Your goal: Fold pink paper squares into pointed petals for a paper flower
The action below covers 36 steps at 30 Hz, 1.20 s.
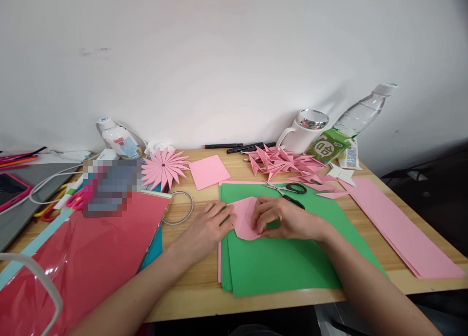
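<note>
A small piece of pink paper (pixel 244 219), its corners partly folded in, lies on a stack of green paper (pixel 285 272). My left hand (pixel 212 221) rests at its left edge, with thumb and fingers closed on the paper there. At the right side of the same piece, my right hand (pixel 278 218) pinches the edge between curled fingers and thumb. Scissors (pixel 287 192) with black handles lie just behind my right hand. Further back sits a pink paper square (pixel 209 171). A pink folded-paper pinwheel shape (pixel 164 166) is to its left.
Pink folded pointed pieces (pixel 283 163) are heaped before a white mug (pixel 305 131), beside a green box (pixel 331 146) and a water bottle (pixel 365 111). Pink paper strips (pixel 402 228) lie at right. Red sheets in plastic (pixel 95 258) and a silver ring (pixel 178 222) are at left.
</note>
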Tool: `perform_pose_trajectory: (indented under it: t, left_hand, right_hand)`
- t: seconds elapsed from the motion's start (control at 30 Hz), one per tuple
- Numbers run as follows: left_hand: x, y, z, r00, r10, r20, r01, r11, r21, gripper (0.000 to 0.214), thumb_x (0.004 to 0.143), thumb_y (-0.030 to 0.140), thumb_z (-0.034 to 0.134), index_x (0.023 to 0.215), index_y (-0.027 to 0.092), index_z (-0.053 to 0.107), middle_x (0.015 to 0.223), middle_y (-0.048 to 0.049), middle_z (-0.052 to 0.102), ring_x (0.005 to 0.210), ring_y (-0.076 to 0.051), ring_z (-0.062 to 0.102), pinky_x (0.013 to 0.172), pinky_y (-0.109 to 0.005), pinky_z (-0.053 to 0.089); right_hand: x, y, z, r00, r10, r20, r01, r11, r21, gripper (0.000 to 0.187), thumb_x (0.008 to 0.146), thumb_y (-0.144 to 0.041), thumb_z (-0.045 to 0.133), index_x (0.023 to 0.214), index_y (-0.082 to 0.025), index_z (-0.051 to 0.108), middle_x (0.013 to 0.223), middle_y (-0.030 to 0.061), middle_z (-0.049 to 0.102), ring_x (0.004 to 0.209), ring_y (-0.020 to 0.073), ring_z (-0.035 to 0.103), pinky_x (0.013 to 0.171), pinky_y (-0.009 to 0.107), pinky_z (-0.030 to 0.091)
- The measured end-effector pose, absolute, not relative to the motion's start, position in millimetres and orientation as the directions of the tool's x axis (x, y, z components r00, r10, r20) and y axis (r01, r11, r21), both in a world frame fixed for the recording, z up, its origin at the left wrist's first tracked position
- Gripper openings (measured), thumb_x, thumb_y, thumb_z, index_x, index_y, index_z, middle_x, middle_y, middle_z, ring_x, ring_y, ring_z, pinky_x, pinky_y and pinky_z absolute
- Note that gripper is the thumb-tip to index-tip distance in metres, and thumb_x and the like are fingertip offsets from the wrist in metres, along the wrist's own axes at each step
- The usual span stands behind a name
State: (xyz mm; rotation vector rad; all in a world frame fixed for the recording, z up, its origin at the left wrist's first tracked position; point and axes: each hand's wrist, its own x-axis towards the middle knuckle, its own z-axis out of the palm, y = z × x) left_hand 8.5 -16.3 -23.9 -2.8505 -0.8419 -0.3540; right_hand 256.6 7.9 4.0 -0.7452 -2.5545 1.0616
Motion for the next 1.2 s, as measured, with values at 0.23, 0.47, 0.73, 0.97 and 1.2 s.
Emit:
perform_pose_trajectory:
  t: [0.23, 0.47, 0.73, 0.97, 1.2]
  left_hand:
    - [11, -15, -28, 0.812, 0.486, 0.324, 0.502, -0.864, 0.041, 0.018, 0.09, 0.013, 0.046, 0.102, 0.013, 0.06, 0.116, -0.0123, 0.059, 0.117, -0.027, 0.047, 0.093, -0.042, 0.045]
    - [12, -16, -24, 0.819, 0.422, 0.388, 0.389, -0.906, 0.165, 0.017, 0.091, 0.016, 0.046, 0.094, 0.011, 0.062, 0.105, -0.0115, 0.063, 0.113, -0.022, 0.053, 0.094, -0.036, 0.05]
    - [13, -20, -20, 0.827, 0.368, 0.425, 0.3, -0.928, 0.221, 0.016, 0.09, 0.015, 0.048, 0.089, 0.009, 0.062, 0.093, -0.0091, 0.068, 0.1, -0.019, 0.061, 0.09, -0.031, 0.053]
    - [12, -23, -19, 0.833, 0.388, 0.394, 0.32, -0.919, 0.228, 0.019, 0.091, 0.019, 0.047, 0.1, 0.01, 0.06, 0.1, -0.0081, 0.069, 0.101, -0.018, 0.063, 0.092, -0.03, 0.052]
    - [14, -24, -17, 0.829, 0.399, 0.392, 0.344, -0.916, 0.206, 0.019, 0.092, 0.021, 0.045, 0.1, 0.012, 0.06, 0.099, -0.0081, 0.068, 0.099, -0.017, 0.063, 0.09, -0.03, 0.052]
  right_hand:
    - [257, 12, 0, -0.811, 0.585, 0.024, 0.34, 0.505, -0.794, 0.016, 0.086, -0.028, 0.057, 0.079, -0.016, 0.066, 0.082, 0.005, 0.065, 0.077, 0.0148, 0.058, 0.07, 0.026, 0.045]
    - [254, 12, -11, -0.662, 0.749, -0.033, 0.474, 0.384, -0.792, 0.014, 0.081, -0.026, 0.062, 0.071, -0.016, 0.06, 0.087, 0.0043, 0.056, 0.063, 0.0103, 0.05, 0.056, 0.023, 0.041]
    - [250, 13, -15, -0.622, 0.781, -0.052, 0.537, 0.378, -0.754, 0.013, 0.077, -0.024, 0.065, 0.068, -0.016, 0.061, 0.089, 0.0042, 0.055, 0.063, 0.0099, 0.049, 0.056, 0.023, 0.04]
    - [247, 10, -12, -0.605, 0.793, -0.063, 0.57, 0.377, -0.73, 0.009, 0.079, -0.021, 0.061, 0.072, -0.016, 0.063, 0.09, 0.0044, 0.057, 0.065, 0.0105, 0.052, 0.058, 0.023, 0.041]
    - [242, 8, -11, -0.555, 0.83, -0.066, 0.625, 0.363, -0.691, 0.006, 0.076, -0.017, 0.061, 0.07, -0.017, 0.063, 0.086, 0.0029, 0.058, 0.062, 0.0095, 0.051, 0.056, 0.022, 0.039]
